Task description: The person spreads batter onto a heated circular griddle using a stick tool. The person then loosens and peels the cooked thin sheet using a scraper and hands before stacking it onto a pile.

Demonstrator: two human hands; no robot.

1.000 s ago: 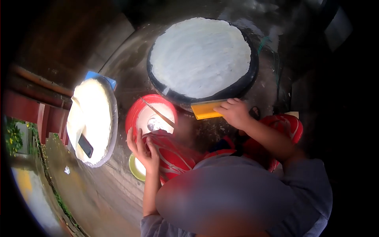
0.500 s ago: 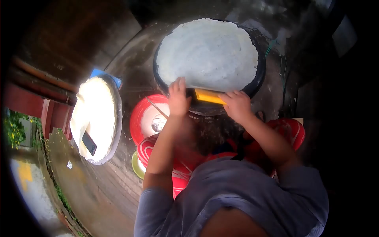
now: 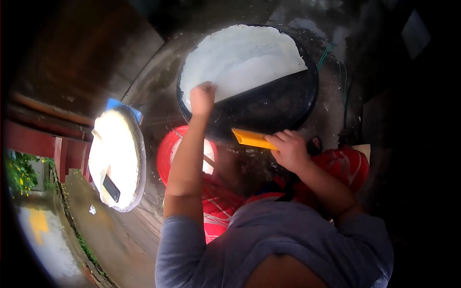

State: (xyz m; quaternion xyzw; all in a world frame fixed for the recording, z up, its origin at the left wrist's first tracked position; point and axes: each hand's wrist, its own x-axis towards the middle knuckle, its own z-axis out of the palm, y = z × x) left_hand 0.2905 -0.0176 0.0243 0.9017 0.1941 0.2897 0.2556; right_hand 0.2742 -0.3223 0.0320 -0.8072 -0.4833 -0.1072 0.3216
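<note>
A large, thin white crepe (image 3: 240,57) lies on a round black griddle (image 3: 273,103). Its near edge is drawn back in a straight slanting line, and dark griddle shows in front of it. My left hand (image 3: 202,98) is closed on the crepe's edge at the griddle's left side. In front of the griddle, my right hand (image 3: 292,151) grips a yellow scraper (image 3: 252,138), held apart from the crepe.
A red basin (image 3: 165,156) with pale contents stands below my left forearm. Further left, a stack of white crepes (image 3: 115,149) carries a dark phone (image 3: 111,188). A blue object (image 3: 137,114) sits behind the stack. Green cords (image 3: 322,58) run right of the griddle.
The crepe's near edge has been peeled up and pulled back, baring the front of the griddle. My left hand has moved up and left with it; the scraper has come down off the griddle.
</note>
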